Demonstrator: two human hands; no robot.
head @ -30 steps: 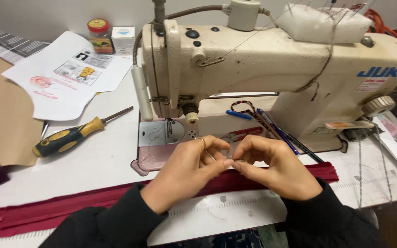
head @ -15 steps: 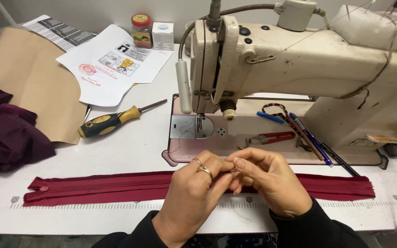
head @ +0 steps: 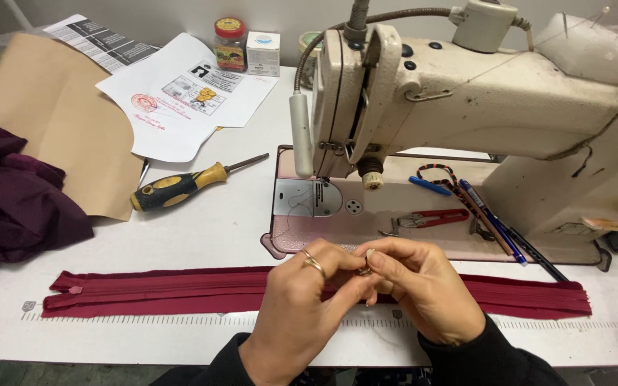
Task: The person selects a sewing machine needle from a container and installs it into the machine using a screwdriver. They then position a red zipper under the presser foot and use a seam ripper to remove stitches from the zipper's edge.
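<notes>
A long dark red zipper tape (head: pixel 166 292) lies flat along the front of the white table. My left hand (head: pixel 302 307), with rings on two fingers, and my right hand (head: pixel 420 289) meet above its middle. Together their fingertips pinch a small metal zipper slider (head: pixel 364 270). Both hands cover the middle stretch of the tape. A cream sewing machine (head: pixel 509 114) stands right behind them, its needle plate (head: pixel 307 198) just beyond my fingers.
A yellow-and-black screwdriver (head: pixel 180 187) lies left of the machine. Brown pattern paper (head: pixel 59 114), printed sheets (head: pixel 180 93) and dark purple fabric (head: pixel 8 200) fill the left side. Red thread snips (head: pixel 427 219) and pens (head: pixel 491 218) rest on the machine bed. A jar (head: pixel 229 43) and small box (head: pixel 262 52) stand behind.
The view has shifted left, bringing the purple fabric and the zipper's left end into sight. My hands stay together over the zipper's middle, fingertips working the small metal piece.
</notes>
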